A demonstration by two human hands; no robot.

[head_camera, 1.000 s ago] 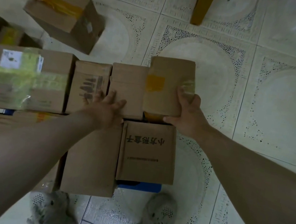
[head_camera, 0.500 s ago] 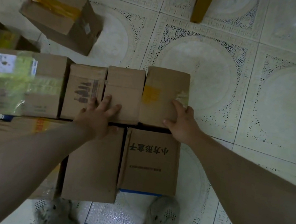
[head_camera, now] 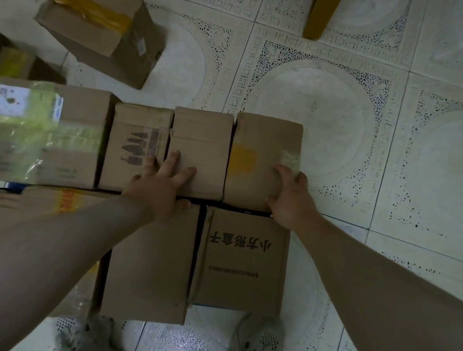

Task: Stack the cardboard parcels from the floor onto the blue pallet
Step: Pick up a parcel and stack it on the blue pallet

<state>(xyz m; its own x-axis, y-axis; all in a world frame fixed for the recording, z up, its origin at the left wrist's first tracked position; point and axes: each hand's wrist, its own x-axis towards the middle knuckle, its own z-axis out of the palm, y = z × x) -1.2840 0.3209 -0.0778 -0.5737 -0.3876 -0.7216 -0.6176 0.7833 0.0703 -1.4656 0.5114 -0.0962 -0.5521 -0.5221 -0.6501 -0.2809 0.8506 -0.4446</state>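
The left hand (head_camera: pixel 158 191) lies flat, fingers (head_camera: pixel 173 160) spread and relaxed, on the plain parcel (head_camera: pixel 200 146). The right hand (head_camera: pixel 286 202) grasps the yellow-patched parcel (head_camera: pixel 263 138) at its three o'clock edge. Seven parcels sit on the blue pallet (head_camera: pixel 14 186); an eighth parcel (head_camera: pixel 99 24) lies on the floor (head_camera: pixel 310 112) at eleven o'clock.

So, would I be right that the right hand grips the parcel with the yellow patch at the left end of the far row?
Not quite: the right hand grips the parcel with the yellow patch at the right end of the far row, not the left, as the head view shows.
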